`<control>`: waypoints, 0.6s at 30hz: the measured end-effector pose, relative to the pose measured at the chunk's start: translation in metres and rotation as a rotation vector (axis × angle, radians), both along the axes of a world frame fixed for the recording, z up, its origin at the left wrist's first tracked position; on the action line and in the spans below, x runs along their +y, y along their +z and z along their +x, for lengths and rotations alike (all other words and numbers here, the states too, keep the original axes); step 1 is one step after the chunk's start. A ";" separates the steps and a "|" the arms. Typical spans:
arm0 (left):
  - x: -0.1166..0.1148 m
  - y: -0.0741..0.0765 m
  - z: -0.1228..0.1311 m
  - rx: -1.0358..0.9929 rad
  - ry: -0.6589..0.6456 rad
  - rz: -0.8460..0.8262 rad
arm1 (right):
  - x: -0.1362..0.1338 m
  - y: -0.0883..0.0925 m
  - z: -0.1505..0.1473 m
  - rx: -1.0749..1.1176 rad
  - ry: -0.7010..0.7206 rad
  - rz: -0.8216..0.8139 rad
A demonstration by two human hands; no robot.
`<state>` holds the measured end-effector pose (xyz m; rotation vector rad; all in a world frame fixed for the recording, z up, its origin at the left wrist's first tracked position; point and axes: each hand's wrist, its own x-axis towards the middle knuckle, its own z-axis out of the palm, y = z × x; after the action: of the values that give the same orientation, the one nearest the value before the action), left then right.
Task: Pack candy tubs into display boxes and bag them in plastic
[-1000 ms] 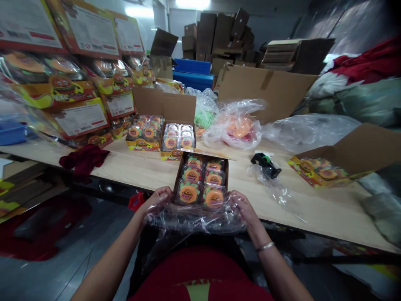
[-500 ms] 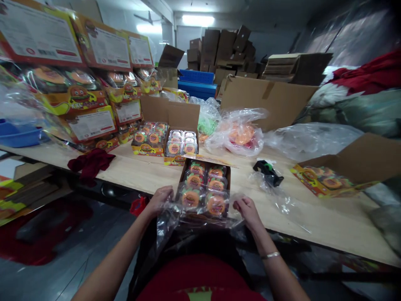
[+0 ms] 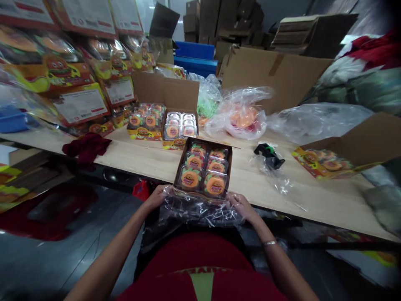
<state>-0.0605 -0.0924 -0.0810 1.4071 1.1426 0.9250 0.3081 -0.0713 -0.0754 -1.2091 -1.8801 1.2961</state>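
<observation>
Probably light, limp and slippery, the film bunches at the near end of the box, by the near edge of the worktop; left hand and right hand pinch its sides, seemingly the surest hold.

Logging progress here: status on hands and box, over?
Left hand, right hand: pinching clear film, near end of open box. Six burger packs inside. Tape dispenser lies right, apart from box.

Film apparently in each hand
</observation>
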 end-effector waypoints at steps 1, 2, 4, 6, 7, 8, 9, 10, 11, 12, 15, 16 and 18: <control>-0.003 -0.001 0.003 -0.012 0.002 -0.007 | 0.000 0.001 0.001 0.009 0.026 -0.014; -0.006 -0.002 0.006 -0.024 0.002 -0.015 | 0.000 0.002 0.002 0.020 0.057 -0.019; -0.012 -0.004 0.011 -0.054 0.009 -0.024 | 0.001 0.005 0.008 0.028 0.101 0.009; -0.014 -0.006 0.013 -0.094 0.049 -0.016 | 0.001 0.008 0.016 0.022 0.079 0.053; -0.013 -0.005 0.013 -0.120 0.081 -0.005 | 0.001 0.011 0.019 0.028 0.046 0.070; -0.011 -0.004 0.014 -0.150 0.117 0.006 | 0.001 0.013 0.022 0.047 -0.001 0.082; -0.008 -0.002 0.014 -0.184 0.153 0.018 | 0.001 0.015 0.023 0.082 -0.054 0.089; -0.004 0.000 0.015 -0.219 0.184 0.025 | 0.001 0.017 0.023 0.129 -0.107 0.099; -0.001 0.003 0.016 -0.255 0.207 0.030 | 0.002 0.019 0.022 0.180 -0.156 0.104; 0.003 0.006 0.017 -0.290 0.223 0.032 | 0.002 0.021 0.019 0.228 -0.198 0.101; 0.011 0.017 0.018 -0.376 0.239 0.012 | 0.004 0.026 0.008 0.295 -0.235 0.049; 0.013 0.020 0.017 -0.400 0.243 -0.005 | 0.005 0.027 0.004 0.294 -0.225 0.036; 0.018 0.025 0.014 -0.438 0.264 -0.043 | 0.008 0.029 -0.002 0.311 -0.209 0.023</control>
<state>-0.0469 -0.0744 -0.0556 0.9644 1.0149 1.3121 0.3058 -0.0635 -0.0464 -1.0886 -1.5026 1.2622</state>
